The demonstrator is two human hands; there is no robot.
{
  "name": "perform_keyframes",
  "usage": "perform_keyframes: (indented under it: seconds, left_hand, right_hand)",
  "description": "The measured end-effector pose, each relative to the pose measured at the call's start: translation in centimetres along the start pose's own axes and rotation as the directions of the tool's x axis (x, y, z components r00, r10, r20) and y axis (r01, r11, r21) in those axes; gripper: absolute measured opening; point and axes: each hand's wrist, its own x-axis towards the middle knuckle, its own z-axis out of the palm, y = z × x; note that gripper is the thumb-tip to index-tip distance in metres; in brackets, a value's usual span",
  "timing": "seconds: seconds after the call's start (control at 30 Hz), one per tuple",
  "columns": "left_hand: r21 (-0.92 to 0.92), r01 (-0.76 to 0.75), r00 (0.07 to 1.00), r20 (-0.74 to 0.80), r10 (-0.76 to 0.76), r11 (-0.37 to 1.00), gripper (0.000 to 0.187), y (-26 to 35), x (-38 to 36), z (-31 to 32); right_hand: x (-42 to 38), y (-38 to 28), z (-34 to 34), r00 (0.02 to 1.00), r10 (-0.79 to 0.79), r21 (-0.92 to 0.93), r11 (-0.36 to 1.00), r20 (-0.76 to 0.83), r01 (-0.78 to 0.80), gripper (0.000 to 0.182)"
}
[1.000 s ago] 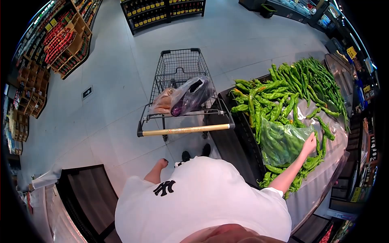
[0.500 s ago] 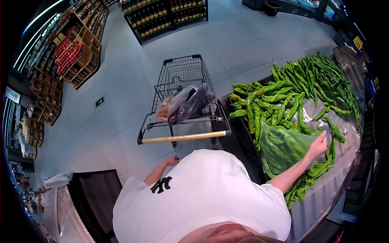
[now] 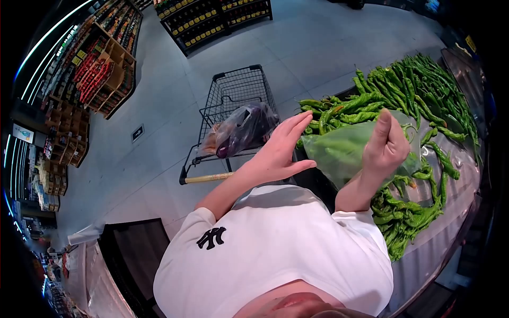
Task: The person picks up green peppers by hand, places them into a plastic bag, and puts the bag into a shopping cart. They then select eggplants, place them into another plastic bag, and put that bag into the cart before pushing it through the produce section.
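My right hand (image 3: pixel 386 142) is closed on the gathered top of a clear plastic bag (image 3: pixel 339 151) with green peppers showing through it. The bag hangs in front of my chest, over the near left side of the pepper display. Just left of the bag, my left hand (image 3: pixel 283 146) is raised, its fingers stretched and thumb apart, holding nothing. Loose green peppers (image 3: pixel 405 217) lie around and beyond the bag.
A shopping cart (image 3: pixel 238 87) stands ahead on the left, with a bag of eggplants (image 3: pixel 246 130) in it. Thin green peppers (image 3: pixel 440 87) are heaped at the far right. Bottle shelves (image 3: pixel 196 24) stand farther off, and a dark crate (image 3: pixel 140 249) is at my left.
My left hand has risen from my side to beside the bag and opened. My right hand has moved left and inward, carrying the bag up off the peppers.
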Motion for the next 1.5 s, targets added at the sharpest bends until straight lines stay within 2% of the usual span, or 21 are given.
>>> perform_keyframes:
  seconds: [0.03, 0.07, 0.1, 0.17, 0.3, 0.4, 0.5, 0.6, 0.67, 0.7, 0.77, 0.83, 0.9, 0.97, 1.07, 1.17, 1.27, 1.3, 1.33, 1.43, 1.5]
  left_hand:
    - [0.063, -0.033, 0.998, -0.05, 0.036, 0.997, 0.089, 0.4, 1.1, 0.8]
    - [0.132, -0.091, 0.987, -0.123, 0.107, 0.987, 0.082, 0.7, 1.9, 1.4]
    - [0.156, -0.049, 0.987, -0.144, 0.071, 0.987, 0.078, 0.1, 1.9, 1.7]
    - [0.224, 0.008, 0.981, -0.189, 0.035, 0.975, 0.064, -2.2, 0.9, 2.1]
    - [0.527, 0.028, 0.933, -0.318, 0.167, 0.85, 0.029, -3.2, -2.2, -2.7]
    - [0.631, 0.271, 0.923, -0.385, -0.009, 0.727, 0.024, -1.7, -5.8, -4.1]
    - [0.525, 0.327, 0.897, -0.433, -0.085, 0.786, 0.022, -3.6, -10.9, -4.8]
    - [0.421, 0.46, 0.834, -0.506, -0.219, 0.782, 0.026, -3.0, -13.1, -5.4]
    - [0.34, 0.546, 0.777, -0.548, -0.311, 0.765, 0.029, -3.1, -14.3, -6.2]
    - [0.354, 0.563, 0.749, -0.601, -0.28, 0.746, 0.031, -3.8, -14.8, -7.3]
    - [0.393, 0.611, 0.692, -0.688, -0.221, 0.688, 0.036, -5.7, -15.6, -10.2]
    - [0.409, 0.636, 0.67, -0.713, -0.207, 0.654, 0.041, -7.7, -16.0, -13.4]
    - [0.419, 0.654, 0.668, -0.711, -0.221, 0.629, 0.042, -8.9, -14.6, -16.5]
    - [0.404, 0.657, 0.661, -0.715, -0.227, 0.637, 0.043, -11.2, -13.0, -19.4]
    - [0.36, 0.62, 0.662, -0.717, -0.218, 0.697, 0.043, -16.3, -9.7, -23.9]
    - [0.304, 0.57, 0.676, -0.701, -0.226, 0.764, 0.042, -22.9, -6.3, -28.2]
    - [0.308, 0.565, 0.679, -0.7, -0.219, 0.765, 0.037, -32.1, -4.0, -32.1]
    - [0.253, 0.577, 0.617, -0.758, -0.211, 0.777, 0.034, -34.3, -2.4, -31.8]
    - [0.197, 0.586, 0.549, -0.81, -0.206, 0.786, 0.033, -36.5, -0.9, -31.5]
    - [0.121, 0.545, 0.52, -0.825, -0.221, 0.829, 0.034, -46.6, 2.3, -30.8]
    - [-0.079, 0.564, 0.454, -0.802, -0.388, 0.822, 0.03, -50.7, 4.6, -28.5]
  right_hand:
    - [-0.1, -1.2, 1.1, 0.996, -0.021, 0.075, 0.997, 0.087, 0.015, 0.037]
    - [-0.2, -2.1, 2.3, 0.986, -0.101, 0.188, 0.979, 0.132, 0.075, 0.037]
    - [-0.4, -3.0, 3.4, 0.969, -0.184, 0.301, 0.945, 0.164, 0.129, 0.037]
    - [-0.9, -5.0, 5.3, 0.932, -0.284, 0.566, 0.817, 0.224, 0.113, 0.036]
    - [-3.3, -6.9, 8.1, 0.855, -0.466, 0.714, 0.677, 0.228, 0.178, 0.035]
    - [-7.0, -8.7, 11.1, 0.851, -0.514, 0.823, 0.528, 0.111, 0.211, 0.041]
    - [-9.4, -9.6, 11.9, 0.778, -0.622, 0.883, 0.412, 0.09, 0.227, 0.041]
    - [-10.2, -9.7, 12.2, 0.74, -0.67, 0.917, 0.329, 0.061, 0.223, 0.038]
    - [-10.3, -8.5, 12.1, 0.757, -0.631, 0.932, 0.353, 0.17, 0.085, 0.035]
    - [-10.3, -7.7, 11.9, 0.76, -0.61, 0.932, 0.362, 0.224, 0.015, 0.034]
    - [-11.7, -5.2, 12.7, 0.777, -0.541, 0.9, 0.431, 0.322, -0.073, 0.028]
    - [-14.5, -2.2, 14.2, 0.741, -0.423, 0.797, 0.552, 0.522, -0.247, 0.031]
    - [-18.3, 1.1, 16.2, 0.592, -0.257, 0.57, 0.698, 0.764, -0.433, 0.031]
    - [-21.5, 4.2, 17.9, 0.387, -0.119, 0.309, 0.823, 0.914, -0.477, 0.034]
    - [-26.0, 7.8, 19.7, 0.283, 0.054, 0.087, 0.881, 0.958, -0.465, 0.038]
    - [-28.7, 9.4, 19.7, 0.361, 0.115, 0.034, 0.923, 0.925, -0.383, 0.037]
    - [-31.0, 10.1, 18.8, 0.242, 0.217, -0.14, 0.943, 0.946, -0.301, 0.036]
    - [-31.6, 10.2, 19.0, 0.204, 0.244, -0.19, 0.949, 0.948, -0.25, 0.036]
    - [-31.4, 9.7, 19.2, 0.251, 0.252, -0.183, 0.946, 0.935, -0.266, 0.034]
    - [-30.8, 8.6, 19.9, 0.392, 0.238, -0.175, 0.966, 0.889, -0.189, 0.032]
    - [-30.9, 8.4, 20.3, 0.384, 0.299, -0.233, 0.95, 0.874, -0.208, 0.029]
